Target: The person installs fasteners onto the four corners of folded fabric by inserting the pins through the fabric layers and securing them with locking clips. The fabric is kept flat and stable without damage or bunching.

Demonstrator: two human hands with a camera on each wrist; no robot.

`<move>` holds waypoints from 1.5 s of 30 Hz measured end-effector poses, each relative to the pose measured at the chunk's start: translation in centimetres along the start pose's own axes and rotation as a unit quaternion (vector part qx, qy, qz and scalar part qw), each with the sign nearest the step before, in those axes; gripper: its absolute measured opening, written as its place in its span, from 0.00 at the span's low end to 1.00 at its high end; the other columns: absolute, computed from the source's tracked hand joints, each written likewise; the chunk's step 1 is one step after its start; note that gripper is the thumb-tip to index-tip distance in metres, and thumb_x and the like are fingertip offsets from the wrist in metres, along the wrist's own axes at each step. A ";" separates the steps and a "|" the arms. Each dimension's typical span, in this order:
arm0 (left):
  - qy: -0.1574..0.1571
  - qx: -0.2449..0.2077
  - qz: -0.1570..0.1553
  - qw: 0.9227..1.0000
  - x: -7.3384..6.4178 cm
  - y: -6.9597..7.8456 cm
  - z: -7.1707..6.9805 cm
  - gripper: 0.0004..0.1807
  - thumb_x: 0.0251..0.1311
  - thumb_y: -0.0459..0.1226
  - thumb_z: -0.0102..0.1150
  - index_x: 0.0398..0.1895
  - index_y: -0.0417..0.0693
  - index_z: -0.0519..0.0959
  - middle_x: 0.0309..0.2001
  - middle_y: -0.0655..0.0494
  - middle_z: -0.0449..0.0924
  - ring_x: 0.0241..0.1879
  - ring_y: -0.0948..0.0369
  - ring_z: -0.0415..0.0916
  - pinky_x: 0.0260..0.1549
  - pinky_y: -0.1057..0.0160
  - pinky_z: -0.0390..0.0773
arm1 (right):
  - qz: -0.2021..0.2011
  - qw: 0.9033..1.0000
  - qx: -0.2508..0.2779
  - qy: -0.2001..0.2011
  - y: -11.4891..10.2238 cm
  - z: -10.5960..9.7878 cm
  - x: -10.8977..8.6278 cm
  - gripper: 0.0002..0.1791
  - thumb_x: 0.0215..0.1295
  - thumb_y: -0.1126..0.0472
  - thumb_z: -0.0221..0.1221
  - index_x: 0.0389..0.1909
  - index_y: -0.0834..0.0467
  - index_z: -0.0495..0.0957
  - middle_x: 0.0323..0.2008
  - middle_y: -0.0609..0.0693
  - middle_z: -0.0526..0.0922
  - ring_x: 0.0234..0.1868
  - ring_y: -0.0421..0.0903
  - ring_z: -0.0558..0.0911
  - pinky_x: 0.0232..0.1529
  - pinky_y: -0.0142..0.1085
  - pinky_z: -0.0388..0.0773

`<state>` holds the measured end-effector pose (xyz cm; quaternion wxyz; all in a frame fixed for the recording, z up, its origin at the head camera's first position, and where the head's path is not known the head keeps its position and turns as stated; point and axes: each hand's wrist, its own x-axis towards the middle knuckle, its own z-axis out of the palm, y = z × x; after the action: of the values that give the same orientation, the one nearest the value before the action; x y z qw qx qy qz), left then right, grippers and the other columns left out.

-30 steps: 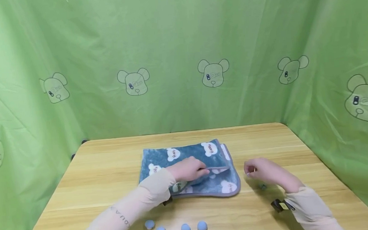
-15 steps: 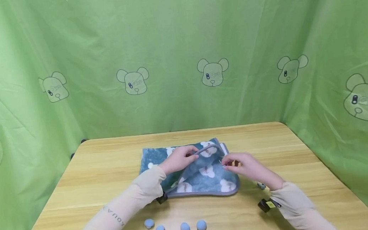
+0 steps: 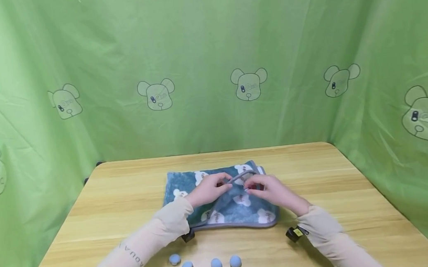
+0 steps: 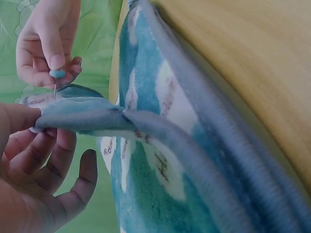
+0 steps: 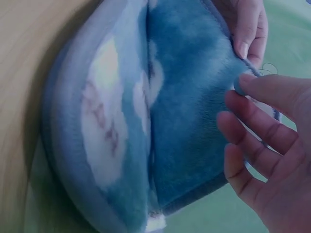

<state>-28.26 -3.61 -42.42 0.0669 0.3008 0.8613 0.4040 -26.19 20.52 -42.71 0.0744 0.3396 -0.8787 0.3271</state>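
A folded teal fleece blanket (image 3: 227, 215) with white bear-head patches and a grey bound edge lies on the table. My left hand (image 3: 208, 188) pinches a raised part of that edge, seen close in the left wrist view, where the thumb lies over the binding (image 4: 80, 119). Opposite it, my right hand (image 3: 268, 189) holds a pin (image 4: 57, 74) by its round blue-green head between thumb and finger. The needle (image 4: 55, 90) points down at the cloth beside the binding, its tip right at the fabric. From the right wrist, only the blue head (image 5: 238, 85) shows.
Several blue domed pieces lie near the front table edge, among them a left one (image 3: 174, 259) and a right one (image 3: 235, 262). Green curtains (image 3: 205, 121) with bear outlines hang behind and beside the wooden table (image 3: 121, 198).
My right hand has come leftward from the table's right side to the lifted blanket edge, carrying the pin. My left hand has raised and turned up the edge it pinches.
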 end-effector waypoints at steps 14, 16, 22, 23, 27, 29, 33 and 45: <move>-0.006 0.015 0.011 1.000 -1.0 0.5 0.4 0.13 0.68 0.40 0.55 0.53 0.49 0.78 0.29 0.57 0.82 0.25 0.69 0.73 0.27 0.70 0.73 | -0.005 0.994 -0.048 0.093 -0.4 2.1 1.0 0.09 0.54 0.64 0.69 0.32 0.54 0.77 0.29 0.43 0.80 0.32 0.37 0.77 0.35 0.35 0.79; -0.006 0.017 0.015 1.000 -1.1 0.6 0.4 0.13 0.69 0.40 0.55 0.54 0.48 0.77 0.30 0.57 0.83 0.26 0.69 0.73 0.28 0.70 0.74 | -0.017 0.990 -0.073 0.117 -0.4 2.4 1.1 0.13 0.52 0.64 0.71 0.32 0.55 0.75 0.29 0.44 0.77 0.32 0.39 0.76 0.34 0.35 0.78; -0.008 0.009 0.009 1.000 -1.2 0.6 0.5 0.14 0.69 0.40 0.54 0.55 0.49 0.77 0.32 0.56 0.83 0.27 0.69 0.74 0.28 0.70 0.75 | -0.050 0.975 -0.123 0.178 -0.2 2.8 1.3 0.26 0.46 0.62 0.75 0.45 0.60 0.74 0.45 0.54 0.74 0.48 0.50 0.74 0.50 0.45 0.77; -0.009 0.008 0.006 1.000 -1.3 0.6 0.5 0.14 0.69 0.40 0.54 0.55 0.49 0.77 0.32 0.56 0.83 0.27 0.68 0.74 0.28 0.69 0.75 | -0.054 0.973 -0.127 0.182 -0.2 2.7 1.3 0.29 0.45 0.62 0.75 0.49 0.60 0.74 0.50 0.56 0.74 0.52 0.52 0.73 0.54 0.48 0.75; -0.012 0.007 0.008 1.000 -1.4 0.6 0.5 0.14 0.69 0.40 0.54 0.55 0.49 0.77 0.32 0.56 0.83 0.27 0.68 0.74 0.28 0.69 0.75 | -0.063 0.975 -0.126 0.170 0.0 2.5 1.5 0.39 0.46 0.61 0.75 0.61 0.59 0.71 0.59 0.59 0.74 0.60 0.57 0.72 0.61 0.58 0.68; -0.010 0.007 0.010 1.000 -1.4 0.5 0.5 0.14 0.69 0.40 0.54 0.55 0.49 0.77 0.33 0.56 0.83 0.27 0.69 0.74 0.28 0.69 0.75 | -0.062 0.978 -0.119 0.158 -0.1 2.4 1.6 0.36 0.47 0.62 0.74 0.60 0.59 0.73 0.58 0.58 0.77 0.59 0.57 0.75 0.61 0.60 0.68; -0.011 0.010 0.012 1.000 -1.4 0.5 0.7 0.12 0.69 0.40 0.54 0.53 0.51 0.78 0.33 0.56 0.83 0.27 0.69 0.74 0.28 0.69 0.75 | -0.047 0.982 -0.105 0.151 -0.2 2.3 1.6 0.24 0.49 0.65 0.72 0.50 0.59 0.78 0.46 0.55 0.83 0.47 0.51 0.82 0.53 0.54 0.76; -0.018 0.017 0.007 1.000 -1.7 0.8 1.0 0.14 0.69 0.41 0.54 0.56 0.52 0.76 0.36 0.55 0.84 0.31 0.68 0.77 0.31 0.70 0.76 | -0.033 0.982 -0.096 0.159 -0.1 2.7 1.6 0.10 0.54 0.69 0.68 0.33 0.56 0.78 0.25 0.46 0.81 0.26 0.36 0.75 0.29 0.30 0.77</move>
<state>-26.19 -3.54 -42.71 0.0747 0.3157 0.8643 0.3843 -27.12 17.90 -44.13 0.2559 0.3033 -0.8714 0.2886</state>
